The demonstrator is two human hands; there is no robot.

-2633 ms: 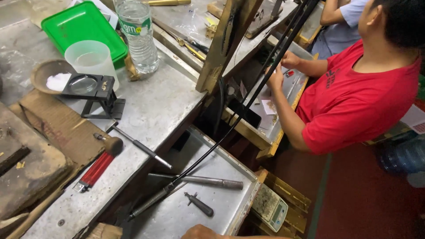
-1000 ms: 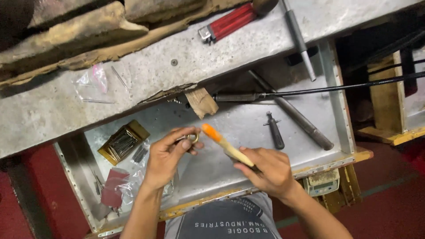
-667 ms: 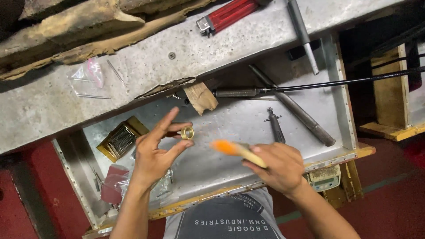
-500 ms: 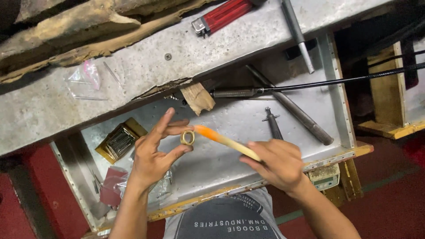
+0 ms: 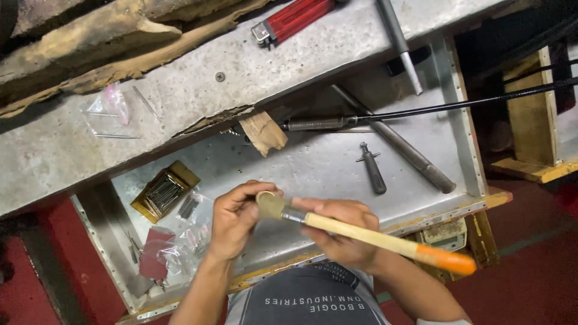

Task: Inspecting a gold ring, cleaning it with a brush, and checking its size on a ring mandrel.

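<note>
My left hand (image 5: 236,219) pinches a small gold ring (image 5: 265,197) between thumb and fingers, above the metal tray (image 5: 325,165). My right hand (image 5: 344,232) grips a brush (image 5: 373,236) with a pale wooden handle and an orange end, held level. The brush's metal ferrule and bristle end press against the ring, and its orange end points right. Both hands hover over the tray's front edge, just above my lap.
On the tray lie a small dark hand tool (image 5: 373,170), a long metal rod (image 5: 409,153), a box of thin pins (image 5: 164,192) and plastic bags (image 5: 180,241). A black flexible shaft (image 5: 457,105) crosses above. A red-handled tool (image 5: 295,17) rests on the grey bench (image 5: 180,96).
The brush has been turned around: its orange end pointed at the ring before and now points right, with the bristle end on the ring. My left fingers have closed around the ring.
</note>
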